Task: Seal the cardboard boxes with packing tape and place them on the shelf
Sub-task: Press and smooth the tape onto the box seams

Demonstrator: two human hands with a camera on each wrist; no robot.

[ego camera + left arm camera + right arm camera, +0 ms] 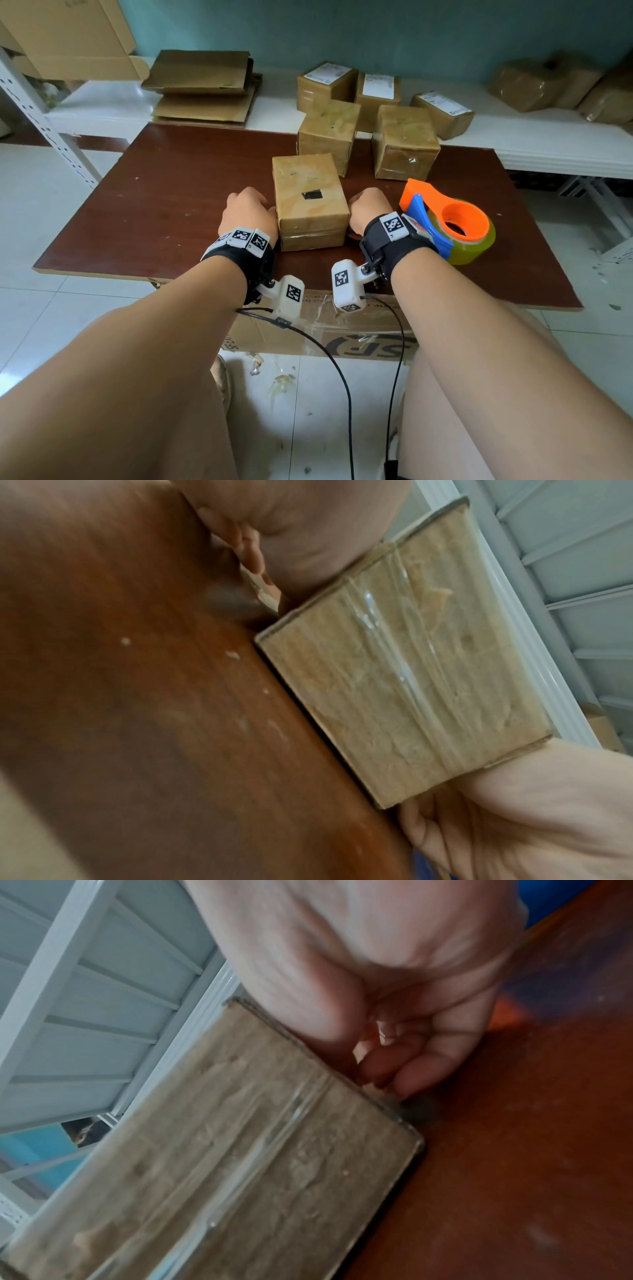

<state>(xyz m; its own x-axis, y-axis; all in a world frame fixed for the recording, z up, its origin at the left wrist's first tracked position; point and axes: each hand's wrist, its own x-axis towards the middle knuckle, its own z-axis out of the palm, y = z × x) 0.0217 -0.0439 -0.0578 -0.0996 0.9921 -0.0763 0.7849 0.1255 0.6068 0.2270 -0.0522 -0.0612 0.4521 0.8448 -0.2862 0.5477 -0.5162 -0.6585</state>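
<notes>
The small brown cardboard box wrapped in clear tape (310,200) stands near on the dark red wooden table (171,192). The left hand (248,214) and right hand (370,212) clasp its side walls with curled fingers. It seems light and stiff, but the tape is slippery; holding low on both sides looks safest.

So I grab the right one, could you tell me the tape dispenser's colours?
Orange and blue plastic tape dispenser, seen best in the head view.
</notes>
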